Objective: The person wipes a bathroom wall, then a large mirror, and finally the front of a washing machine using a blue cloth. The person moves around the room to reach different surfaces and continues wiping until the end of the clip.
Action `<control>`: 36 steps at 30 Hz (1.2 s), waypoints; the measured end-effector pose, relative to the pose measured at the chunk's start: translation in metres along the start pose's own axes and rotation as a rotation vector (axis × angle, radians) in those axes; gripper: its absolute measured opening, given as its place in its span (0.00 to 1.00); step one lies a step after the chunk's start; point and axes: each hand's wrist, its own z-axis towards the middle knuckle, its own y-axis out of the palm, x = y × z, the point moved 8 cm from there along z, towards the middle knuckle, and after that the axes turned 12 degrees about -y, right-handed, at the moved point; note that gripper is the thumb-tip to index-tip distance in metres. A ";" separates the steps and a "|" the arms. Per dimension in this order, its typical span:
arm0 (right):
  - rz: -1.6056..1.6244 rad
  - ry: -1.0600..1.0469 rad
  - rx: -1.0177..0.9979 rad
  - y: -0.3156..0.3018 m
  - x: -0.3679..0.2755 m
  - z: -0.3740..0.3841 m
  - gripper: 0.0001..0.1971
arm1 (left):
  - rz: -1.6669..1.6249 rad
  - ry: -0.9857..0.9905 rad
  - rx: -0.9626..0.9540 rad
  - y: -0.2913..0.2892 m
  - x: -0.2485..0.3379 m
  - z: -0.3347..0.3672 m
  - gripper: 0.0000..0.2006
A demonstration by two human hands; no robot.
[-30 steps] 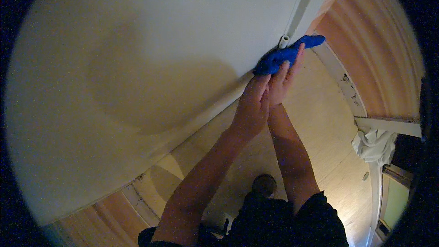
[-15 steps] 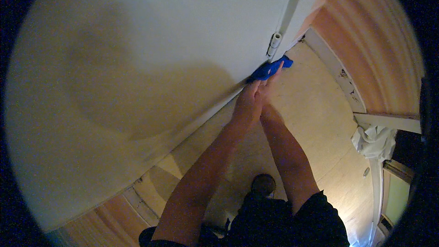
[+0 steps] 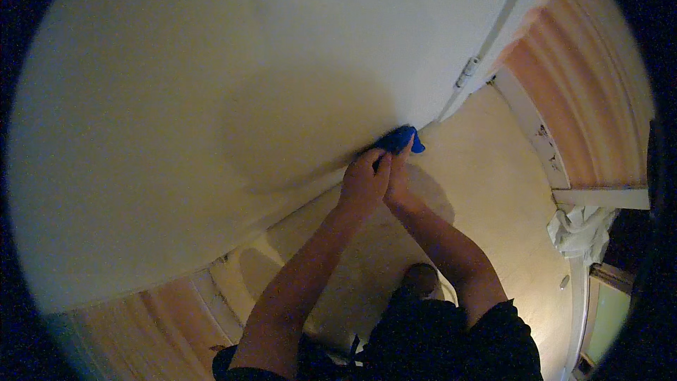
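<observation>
Both my hands are together at the lower edge of a white door (image 3: 211,63), on a crumpled blue cloth (image 3: 398,140). My left hand (image 3: 364,180) is closed, its fingers curled at the near end of the cloth. Right beside it, touching it, my right hand (image 3: 398,175) grips the cloth too, with one finger reaching along it. The cloth lies against the door's bottom edge, just above the pale floor (image 3: 493,197). My palms and some fingertips are hidden.
A metal hinge (image 3: 467,72) is on the door's edge, to the right of the cloth. Striped orange-brown wall (image 3: 578,92) rises at the right above a chipped pale skirting (image 3: 539,130). White crumpled fabric (image 3: 582,233) lies at the right. My shoe (image 3: 421,279) is below my arms.
My hands and the blue cloth have moved left and nearer to me along the door's bottom edge, away from the hinge. The view has shifted slightly too.
</observation>
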 end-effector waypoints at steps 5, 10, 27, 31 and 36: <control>-0.531 -0.413 -0.091 0.069 -0.063 -0.024 0.38 | -0.048 -0.062 -0.113 -0.071 -0.006 -0.032 0.14; -0.792 -0.807 -0.411 0.169 -0.140 -0.060 0.41 | -0.016 0.153 -0.066 -0.187 0.016 -0.099 0.13; -0.982 -1.494 -0.817 0.322 -0.223 -0.093 0.40 | 0.412 0.707 0.956 -0.348 0.086 -0.246 0.17; -0.950 -1.558 -0.939 0.371 -0.277 -0.115 0.40 | 0.461 0.532 0.839 -0.344 0.063 -0.225 0.20; -1.158 -1.824 -0.729 0.419 -0.339 -0.133 0.42 | 0.626 0.566 1.174 -0.395 0.085 -0.240 0.25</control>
